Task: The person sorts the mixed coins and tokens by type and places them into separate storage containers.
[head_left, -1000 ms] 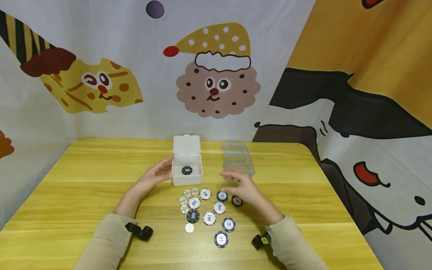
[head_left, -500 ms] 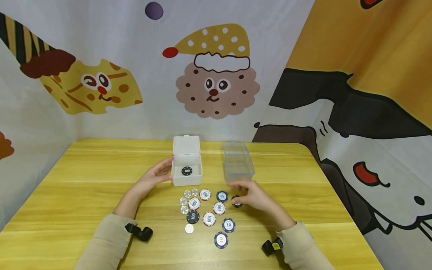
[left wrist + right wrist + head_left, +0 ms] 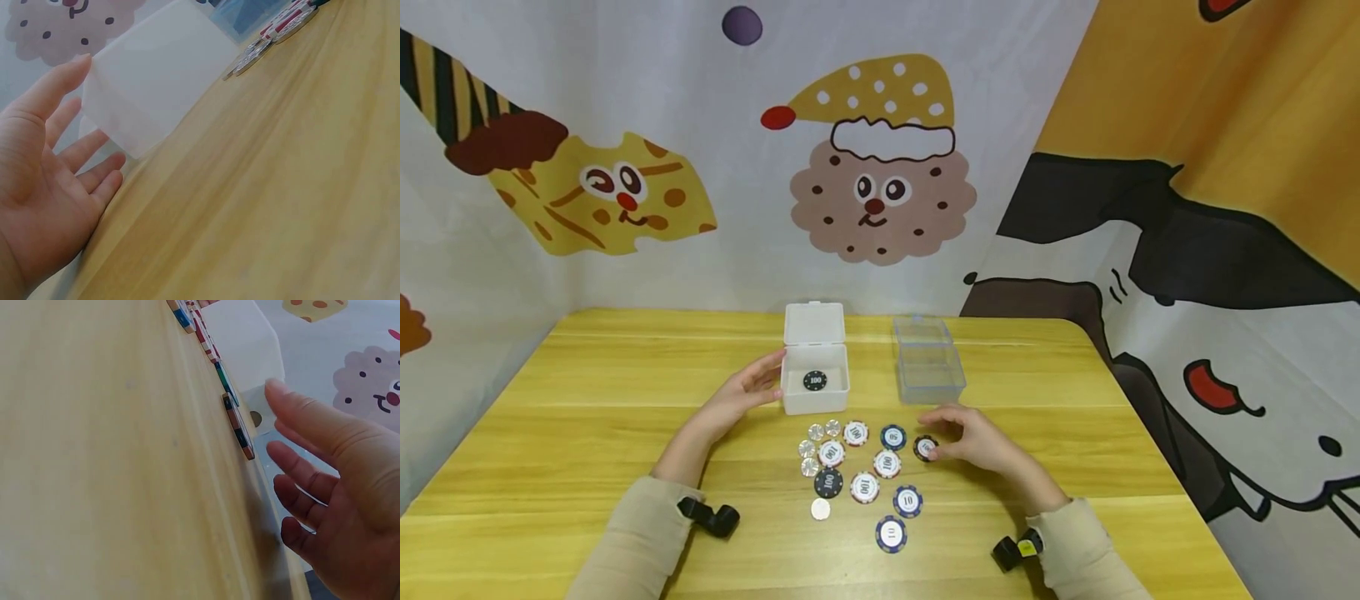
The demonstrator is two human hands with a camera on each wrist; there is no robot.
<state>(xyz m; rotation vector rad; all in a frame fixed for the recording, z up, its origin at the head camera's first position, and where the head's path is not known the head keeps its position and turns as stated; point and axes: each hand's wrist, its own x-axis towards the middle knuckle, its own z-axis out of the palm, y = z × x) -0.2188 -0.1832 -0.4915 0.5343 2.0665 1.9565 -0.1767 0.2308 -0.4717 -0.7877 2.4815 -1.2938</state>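
Observation:
A white plastic box (image 3: 815, 404) stands at the middle back of the table, its lid tipped back and a black 100 poker chip (image 3: 815, 381) inside. My left hand (image 3: 741, 398) is at the box's left side, with relaxed fingers; in the left wrist view the thumb tip meets the box's edge (image 3: 150, 81). At the right end of the spread chips, my right hand (image 3: 973, 437) hovers by a dark-rimmed poker chip (image 3: 924, 447). Its thumb overlaps that chip in the head view. In the right wrist view, thumb and fingers are apart, with a gap before the chip (image 3: 238, 427).
A clear plastic box (image 3: 932, 390) with its lid raised stands right of the white one. Before both lie white, blue and black poker chips (image 3: 865, 487), several small silvery discs (image 3: 809, 467) and a plain white disc (image 3: 821, 509). A printed curtain (image 3: 700, 279) hangs behind the table.
My right hand has moved right and toward me, from in front of the clear box to the dark-rimmed chip. The left hand and the boxes have stayed put.

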